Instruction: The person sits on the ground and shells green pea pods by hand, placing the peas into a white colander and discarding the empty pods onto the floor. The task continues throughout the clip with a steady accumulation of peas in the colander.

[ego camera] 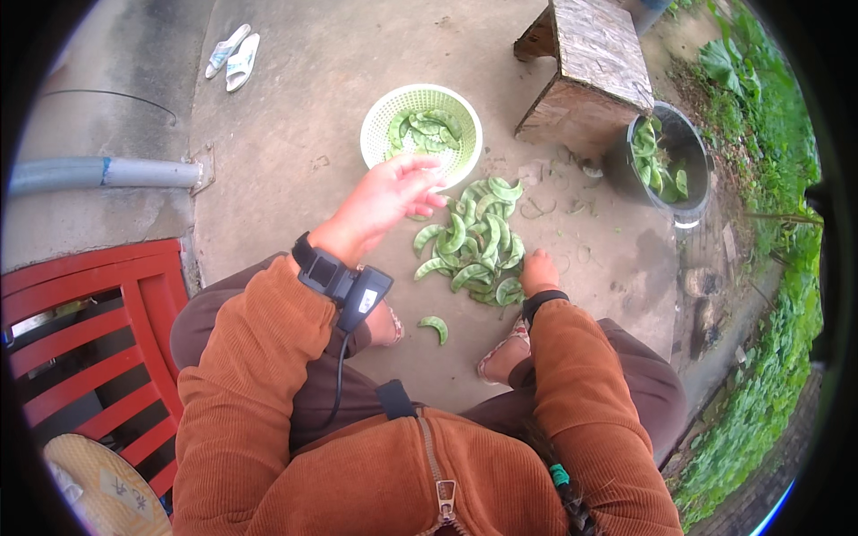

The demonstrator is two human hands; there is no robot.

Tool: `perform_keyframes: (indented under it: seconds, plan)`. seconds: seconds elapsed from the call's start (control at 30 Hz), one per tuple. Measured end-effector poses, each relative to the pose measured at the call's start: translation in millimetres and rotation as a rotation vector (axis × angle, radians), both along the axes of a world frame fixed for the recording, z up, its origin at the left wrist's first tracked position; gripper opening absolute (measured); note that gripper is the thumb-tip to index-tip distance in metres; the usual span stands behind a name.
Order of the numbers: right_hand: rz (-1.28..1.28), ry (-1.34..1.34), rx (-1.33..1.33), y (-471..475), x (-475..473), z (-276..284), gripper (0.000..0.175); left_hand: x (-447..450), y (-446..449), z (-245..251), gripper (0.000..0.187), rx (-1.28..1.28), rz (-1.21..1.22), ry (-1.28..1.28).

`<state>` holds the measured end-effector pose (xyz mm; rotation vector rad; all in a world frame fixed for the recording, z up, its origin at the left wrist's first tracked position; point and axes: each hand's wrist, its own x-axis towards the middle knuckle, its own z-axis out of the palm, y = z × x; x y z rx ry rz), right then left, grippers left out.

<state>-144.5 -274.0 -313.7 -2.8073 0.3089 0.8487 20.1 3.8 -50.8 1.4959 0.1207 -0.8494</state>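
Observation:
A pile of flat green bean pods (479, 241) lies on the concrete ground in front of me. Beyond it stands a round white-green plastic basket (375, 130) with several pods inside. My left hand (392, 197) hovers over the basket's near rim, fingers loosely apart and nothing visible in them. At the pile's right edge is my right hand (539, 271); its fingers are bent towards the pods, and what they hold cannot be made out. One loose pod (434, 328) rests nearer me, between my feet.
Right of the basket stands a rough wooden stool (596, 53), beside a dark bucket (697, 161) holding leaves and pods. White slippers (234, 57) lie far left. A grey pipe (147, 173) and a red slatted wooden frame (151, 295) border the left; green plants (771, 402) line the right.

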Motion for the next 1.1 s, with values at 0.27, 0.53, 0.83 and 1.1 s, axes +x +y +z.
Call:
perform_keyframes:
  seconds: [0.27, 0.53, 0.83, 1.1]
  plan:
    - [-0.145, 0.308, 0.232, -51, 63, 51, 0.012, -7, -2, 9, 0.039, 0.04, -0.046, -0.084]
    - [-0.225, 0.108, 0.999, -28, 102, 247, 0.021, -20, -16, 9, 0.029, 0.12, -0.165, -0.506]
    - [-0.047, -0.303, 1.113, 33, 59, 317, 0.013, -45, -23, 46, 0.019, 0.445, -0.526, -1.347]
    - [0.33, -0.708, 0.679, 51, 45, 320, 0.012, -52, -22, 50, 0.011, 0.469, -0.603, -1.483]
